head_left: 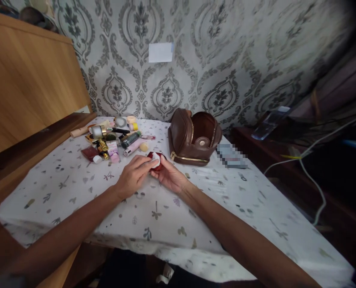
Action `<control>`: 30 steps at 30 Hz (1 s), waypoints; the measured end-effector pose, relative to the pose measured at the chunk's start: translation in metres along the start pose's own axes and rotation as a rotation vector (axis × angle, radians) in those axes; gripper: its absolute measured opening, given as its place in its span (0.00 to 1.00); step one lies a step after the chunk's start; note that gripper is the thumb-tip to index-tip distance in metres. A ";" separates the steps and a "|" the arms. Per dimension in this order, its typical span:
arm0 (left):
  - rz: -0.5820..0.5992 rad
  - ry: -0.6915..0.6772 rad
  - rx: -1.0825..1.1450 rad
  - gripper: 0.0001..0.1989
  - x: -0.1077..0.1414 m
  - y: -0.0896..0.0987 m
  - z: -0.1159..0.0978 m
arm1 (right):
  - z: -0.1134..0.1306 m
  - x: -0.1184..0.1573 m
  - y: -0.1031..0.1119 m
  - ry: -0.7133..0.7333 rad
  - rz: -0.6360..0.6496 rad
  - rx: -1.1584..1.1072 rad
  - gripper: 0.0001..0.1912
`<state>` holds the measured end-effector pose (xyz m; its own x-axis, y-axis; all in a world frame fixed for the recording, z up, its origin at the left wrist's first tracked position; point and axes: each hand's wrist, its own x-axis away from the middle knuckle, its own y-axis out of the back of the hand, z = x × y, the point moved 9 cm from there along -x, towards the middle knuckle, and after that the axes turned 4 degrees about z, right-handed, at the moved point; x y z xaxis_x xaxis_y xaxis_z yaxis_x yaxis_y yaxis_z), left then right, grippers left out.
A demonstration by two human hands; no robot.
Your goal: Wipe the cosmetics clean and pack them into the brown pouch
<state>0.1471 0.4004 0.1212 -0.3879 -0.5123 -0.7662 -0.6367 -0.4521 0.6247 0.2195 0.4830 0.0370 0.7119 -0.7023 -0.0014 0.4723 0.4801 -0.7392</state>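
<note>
Both of my hands meet over the middle of the table around a small glossy red container (150, 155). My right hand (172, 177) grips it from the right, thumb along its side. The fingers of my left hand (135, 175) are closed on a small white piece (155, 159) pressed against the container's top; it looks like a crumpled tissue, though its exact kind is unclear. Fingers hide much of the container. Just behind my right hand stands a brown leather cosmetic bag (182, 136), unzipped, its flap standing up.
Several cosmetics lie left of the bag, among them a dark green tube (131, 139), a pink tube (135, 147) and a dark red pouch (89, 153) with a white cap. A blurred flat packet (232, 156) lies right of the bag. A white cable (318, 188) hangs at the right.
</note>
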 end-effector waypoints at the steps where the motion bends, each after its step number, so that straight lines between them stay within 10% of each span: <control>1: -0.009 0.022 -0.009 0.21 0.000 0.001 0.003 | 0.002 0.001 -0.002 0.032 0.011 0.027 0.19; 10: -0.006 0.235 -0.016 0.16 0.006 -0.003 0.031 | 0.016 0.004 -0.008 0.159 0.012 0.138 0.30; 24: 0.069 -0.025 -0.173 0.22 0.002 0.001 -0.002 | 0.030 0.007 0.007 0.312 -0.193 0.720 0.33; 30: 0.022 0.110 -0.132 0.23 0.002 0.006 0.019 | 0.026 0.010 -0.003 0.333 -0.151 0.786 0.33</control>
<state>0.1302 0.4107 0.1209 -0.3205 -0.5969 -0.7356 -0.5331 -0.5283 0.6609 0.2385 0.4881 0.0571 0.4812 -0.8462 -0.2287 0.8593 0.5069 -0.0676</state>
